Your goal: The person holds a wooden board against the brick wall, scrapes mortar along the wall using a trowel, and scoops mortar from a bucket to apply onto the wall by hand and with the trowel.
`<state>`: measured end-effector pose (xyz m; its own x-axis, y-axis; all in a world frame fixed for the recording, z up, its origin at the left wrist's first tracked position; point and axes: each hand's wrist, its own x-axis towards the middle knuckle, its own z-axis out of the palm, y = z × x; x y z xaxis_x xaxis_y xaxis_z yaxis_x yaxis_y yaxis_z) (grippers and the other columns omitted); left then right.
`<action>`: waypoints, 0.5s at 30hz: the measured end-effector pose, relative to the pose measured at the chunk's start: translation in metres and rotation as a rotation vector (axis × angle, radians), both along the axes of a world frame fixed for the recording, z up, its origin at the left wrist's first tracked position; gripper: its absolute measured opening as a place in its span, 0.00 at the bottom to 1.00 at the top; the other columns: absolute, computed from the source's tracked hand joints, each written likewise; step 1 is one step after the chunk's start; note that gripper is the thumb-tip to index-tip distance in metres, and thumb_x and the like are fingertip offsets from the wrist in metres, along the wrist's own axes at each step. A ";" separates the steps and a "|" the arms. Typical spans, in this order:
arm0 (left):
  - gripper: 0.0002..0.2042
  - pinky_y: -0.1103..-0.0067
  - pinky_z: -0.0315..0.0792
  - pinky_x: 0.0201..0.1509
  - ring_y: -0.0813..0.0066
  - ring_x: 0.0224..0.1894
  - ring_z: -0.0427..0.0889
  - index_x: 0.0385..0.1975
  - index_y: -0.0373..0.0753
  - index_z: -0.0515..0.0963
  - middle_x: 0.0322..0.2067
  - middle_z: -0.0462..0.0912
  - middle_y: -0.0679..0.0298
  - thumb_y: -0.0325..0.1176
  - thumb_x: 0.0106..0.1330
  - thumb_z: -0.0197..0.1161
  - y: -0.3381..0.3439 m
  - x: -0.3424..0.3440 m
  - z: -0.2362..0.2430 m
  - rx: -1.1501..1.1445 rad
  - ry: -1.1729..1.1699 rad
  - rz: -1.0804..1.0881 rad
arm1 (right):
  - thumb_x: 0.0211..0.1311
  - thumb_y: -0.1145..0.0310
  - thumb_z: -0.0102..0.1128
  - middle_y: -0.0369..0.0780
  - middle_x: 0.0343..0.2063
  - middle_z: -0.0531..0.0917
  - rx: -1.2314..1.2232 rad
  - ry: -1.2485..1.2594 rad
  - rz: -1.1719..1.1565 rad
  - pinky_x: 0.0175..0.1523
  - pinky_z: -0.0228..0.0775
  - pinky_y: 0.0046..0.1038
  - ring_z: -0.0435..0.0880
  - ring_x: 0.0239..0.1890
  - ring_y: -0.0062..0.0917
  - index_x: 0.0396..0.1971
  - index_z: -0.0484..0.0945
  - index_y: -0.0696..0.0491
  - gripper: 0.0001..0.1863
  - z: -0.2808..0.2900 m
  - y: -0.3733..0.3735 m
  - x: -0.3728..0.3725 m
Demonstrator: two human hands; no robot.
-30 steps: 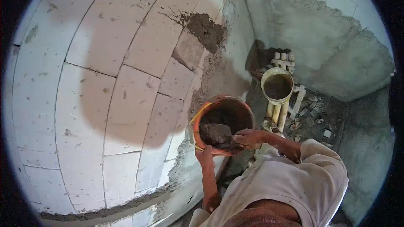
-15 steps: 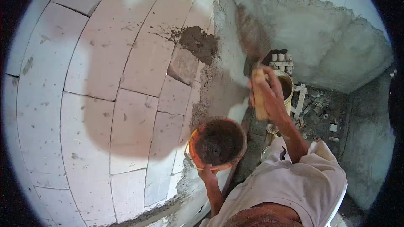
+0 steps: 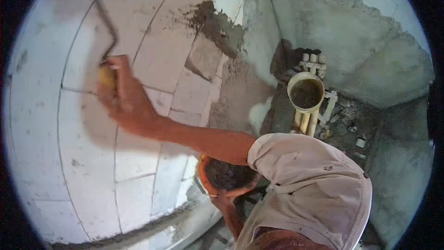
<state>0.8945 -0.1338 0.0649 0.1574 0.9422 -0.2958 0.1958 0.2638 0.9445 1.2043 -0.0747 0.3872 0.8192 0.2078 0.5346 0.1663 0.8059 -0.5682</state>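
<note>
Stretched across to the left, my right hand [image 3: 125,97] is closed around the yellowish wooden handle [image 3: 106,76] of a trowel, in front of the white block wall [image 3: 41,148]. The trowel's dark bent shank rises from it; the blade is too blurred to make out. Below my forearm, my left hand [image 3: 219,199] grips the lower rim of an orange bucket [image 3: 202,176] with dark mortar [image 3: 224,173] inside. A wet, dark mortar patch [image 3: 219,28] is on the blocks near the corner, above and right of my right hand.
A pale bucket of murky contents [image 3: 305,95] stands on pipes [image 3: 305,120] in the right recess, with capped pipe ends [image 3: 314,60] behind it. Rubble [image 3: 349,125] lies on the recess floor beside grey rendered walls [image 3: 347,41]. A mortar-edged ledge runs along the bottom left.
My right hand has lifted the trowel out of the orange bucket and swung it far left and up across the wall. The orange bucket sits lower, partly behind my right arm.
</note>
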 end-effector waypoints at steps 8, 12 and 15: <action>0.19 0.74 0.70 0.40 0.71 0.38 0.75 0.50 0.31 0.69 0.36 0.75 0.61 0.25 0.57 0.58 0.050 -0.006 -0.021 0.159 0.042 -0.198 | 0.65 0.51 0.51 0.47 0.52 0.76 -1.077 -0.584 0.410 0.54 0.71 0.41 0.78 0.49 0.47 0.60 0.65 0.50 0.27 -0.188 -0.157 -0.045; 0.13 0.71 0.71 0.36 0.72 0.30 0.75 0.45 0.30 0.71 0.32 0.77 0.63 0.26 0.61 0.53 0.053 0.032 0.043 0.300 0.153 -0.313 | 0.65 0.53 0.51 0.43 0.51 0.78 -1.608 -0.682 0.583 0.44 0.76 0.43 0.83 0.43 0.40 0.57 0.67 0.48 0.24 -0.289 -0.238 -0.052; 0.14 0.71 0.70 0.33 0.72 0.27 0.73 0.46 0.31 0.71 0.28 0.76 0.61 0.25 0.60 0.53 0.060 0.050 0.054 0.200 0.455 -0.442 | 0.65 0.59 0.51 0.47 0.47 0.79 -1.582 -1.046 0.161 0.39 0.77 0.43 0.85 0.37 0.40 0.58 0.66 0.49 0.22 -0.338 -0.234 -0.060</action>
<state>0.9449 -0.0735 0.1185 0.4423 0.8614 -0.2499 0.6362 -0.1049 0.7644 1.1443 -0.3087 0.0496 0.2648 0.9643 0.0033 0.8700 -0.2375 -0.4320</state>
